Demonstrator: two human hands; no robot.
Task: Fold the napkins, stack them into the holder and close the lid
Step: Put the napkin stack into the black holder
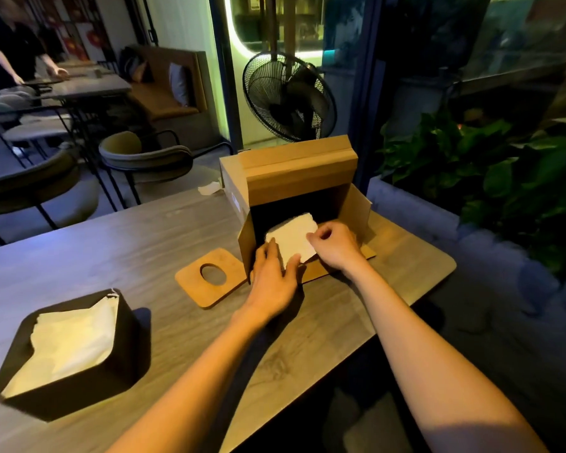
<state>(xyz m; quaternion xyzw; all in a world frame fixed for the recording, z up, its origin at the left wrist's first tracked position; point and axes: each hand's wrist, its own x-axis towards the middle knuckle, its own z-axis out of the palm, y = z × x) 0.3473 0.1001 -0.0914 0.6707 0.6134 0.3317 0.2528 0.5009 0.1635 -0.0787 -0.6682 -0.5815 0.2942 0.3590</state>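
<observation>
A white napkin [293, 237] is held at the open front of a cardboard box [294, 178] on the table. My left hand [272, 276] pinches its near left corner between thumb and fingers. My right hand [335, 245] pinches its right edge with curled fingers. A black napkin holder [125, 348] stands at the near left, open on top, with white napkins [72, 341] lying inside. Between the holder and the box, a wooden lid [209, 289] with an oval hole lies flat on the table.
The wooden table [144, 250] ends close behind the box and at the right. A small white scrap [209, 188] lies at the far edge. Chairs [144, 155], a standing fan [288, 96] and green plants [490, 168] surround it. A person leans over a table at the far left.
</observation>
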